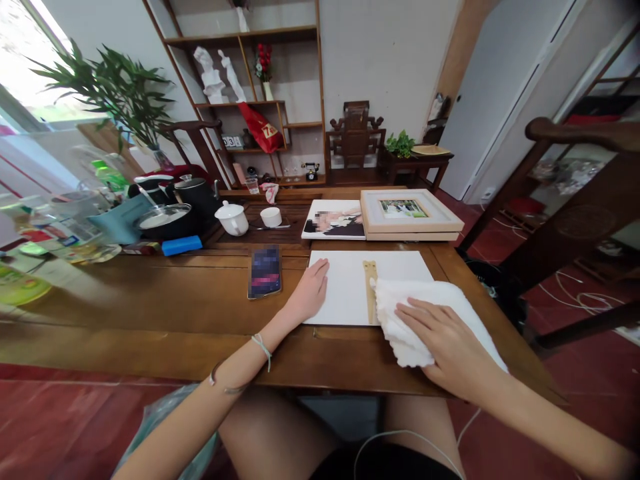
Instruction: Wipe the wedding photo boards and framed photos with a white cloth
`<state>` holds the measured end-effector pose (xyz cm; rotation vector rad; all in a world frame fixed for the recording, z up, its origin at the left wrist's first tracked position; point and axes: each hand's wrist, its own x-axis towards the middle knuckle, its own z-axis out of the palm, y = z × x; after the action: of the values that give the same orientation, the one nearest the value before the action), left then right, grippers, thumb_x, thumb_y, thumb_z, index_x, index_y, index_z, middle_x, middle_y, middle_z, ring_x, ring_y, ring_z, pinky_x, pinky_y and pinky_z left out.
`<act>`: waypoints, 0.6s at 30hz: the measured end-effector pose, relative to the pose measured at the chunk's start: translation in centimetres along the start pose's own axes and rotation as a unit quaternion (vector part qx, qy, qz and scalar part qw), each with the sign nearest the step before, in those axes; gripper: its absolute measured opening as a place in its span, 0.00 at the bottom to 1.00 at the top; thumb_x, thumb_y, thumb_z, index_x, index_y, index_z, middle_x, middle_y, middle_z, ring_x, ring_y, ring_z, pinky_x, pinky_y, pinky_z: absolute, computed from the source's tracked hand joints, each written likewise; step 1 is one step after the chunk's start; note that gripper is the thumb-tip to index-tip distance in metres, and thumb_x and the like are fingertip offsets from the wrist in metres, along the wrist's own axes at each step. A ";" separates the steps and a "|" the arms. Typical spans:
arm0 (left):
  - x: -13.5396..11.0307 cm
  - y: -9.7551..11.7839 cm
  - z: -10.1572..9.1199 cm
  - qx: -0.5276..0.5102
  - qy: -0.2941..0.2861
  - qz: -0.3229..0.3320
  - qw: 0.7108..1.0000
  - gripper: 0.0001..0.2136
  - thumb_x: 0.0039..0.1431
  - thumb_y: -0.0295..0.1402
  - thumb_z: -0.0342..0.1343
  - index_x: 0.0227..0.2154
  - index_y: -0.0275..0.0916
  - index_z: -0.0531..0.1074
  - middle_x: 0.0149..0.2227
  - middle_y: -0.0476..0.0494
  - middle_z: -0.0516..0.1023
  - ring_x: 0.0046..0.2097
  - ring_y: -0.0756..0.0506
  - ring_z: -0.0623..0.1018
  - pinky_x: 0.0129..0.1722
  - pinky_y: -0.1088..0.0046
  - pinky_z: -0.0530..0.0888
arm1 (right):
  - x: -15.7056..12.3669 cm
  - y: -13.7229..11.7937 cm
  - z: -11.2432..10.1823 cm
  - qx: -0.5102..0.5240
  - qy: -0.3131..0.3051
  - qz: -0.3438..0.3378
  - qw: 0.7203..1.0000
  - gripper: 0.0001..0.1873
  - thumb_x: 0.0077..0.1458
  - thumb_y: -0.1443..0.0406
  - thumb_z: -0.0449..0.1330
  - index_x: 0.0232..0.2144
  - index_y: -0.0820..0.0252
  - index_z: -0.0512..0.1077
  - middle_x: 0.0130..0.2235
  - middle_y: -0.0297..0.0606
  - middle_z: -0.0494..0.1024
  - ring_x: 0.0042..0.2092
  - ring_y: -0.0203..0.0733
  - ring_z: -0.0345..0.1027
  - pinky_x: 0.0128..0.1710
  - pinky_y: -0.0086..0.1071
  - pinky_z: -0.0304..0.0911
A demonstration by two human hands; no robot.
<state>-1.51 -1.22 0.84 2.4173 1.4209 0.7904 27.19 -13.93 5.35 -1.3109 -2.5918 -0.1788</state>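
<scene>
The white rectangular panel [343,293] lies flat on the wooden table [150,293], a little back from its front edge and toward its front right corner. Its near side runs roughly parallel to that front edge. 1 narrow gold-toned strip [371,287] runs front to back near the panel's middle, with 2 small round marks at its far end. The white cloth [393,323], rumpled, with a wavy left border beside the strip, covers the panel's near right corner and spreads toward the table's right edge.
</scene>
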 end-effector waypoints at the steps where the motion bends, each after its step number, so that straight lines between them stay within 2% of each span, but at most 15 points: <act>1: 0.0 0.0 -0.1 0.002 -0.002 0.000 1.000 0.21 0.66 0.29 0.39 0.58 0.28 0.62 0.63 0.30 0.61 0.65 0.39 0.59 0.65 0.56 0.58 | 0.5 0.6 0.2 0.008 -0.001 0.000 1.000 0.40 0.35 0.73 0.51 0.56 0.66 0.66 0.59 0.48 0.68 0.61 0.56 0.57 0.55 0.51 0.57; 5: 0.0 0.2 -0.3 0.011 -0.007 0.006 1.000 0.21 0.66 0.29 0.37 0.58 0.27 0.61 0.63 0.29 0.61 0.65 0.39 0.59 0.65 0.55 0.57 | 4.0 4.0 1.4 0.034 -0.012 0.013 0.999 0.41 0.36 0.73 0.52 0.58 0.69 0.62 0.61 0.51 0.65 0.64 0.56 0.53 0.61 0.54 0.49; 11: 0.0 0.4 -0.3 0.016 -0.008 0.006 1.000 0.21 0.66 0.30 0.37 0.58 0.26 0.61 0.62 0.28 0.61 0.65 0.39 0.60 0.65 0.55 0.58 | 9.7 8.3 2.4 0.024 -0.022 0.046 0.998 0.34 0.44 0.70 0.53 0.56 0.71 0.64 0.58 0.55 0.67 0.61 0.60 0.56 0.59 0.53 0.51; 15: 0.1 0.4 -0.4 0.016 -0.007 0.010 1.000 0.21 0.65 0.29 0.38 0.58 0.27 0.61 0.62 0.29 0.62 0.65 0.39 0.60 0.65 0.55 0.58 | 11.3 9.7 2.7 0.008 -0.005 0.058 0.998 0.31 0.44 0.71 0.52 0.54 0.72 0.66 0.55 0.56 0.71 0.58 0.61 0.61 0.57 0.51 0.56; 18: 0.1 0.3 -0.3 0.015 -0.009 0.006 1.000 0.21 0.66 0.29 0.37 0.58 0.26 0.61 0.62 0.29 0.61 0.65 0.39 0.59 0.65 0.57 0.57 | 10.9 9.4 2.8 -0.011 0.006 0.057 0.998 0.32 0.44 0.73 0.52 0.54 0.74 0.66 0.54 0.58 0.71 0.59 0.60 0.61 0.58 0.50 0.55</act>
<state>-1.46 -1.35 1.26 2.4503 1.4231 0.7527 28.10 0.71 5.47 -1.4558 -2.5046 -0.1961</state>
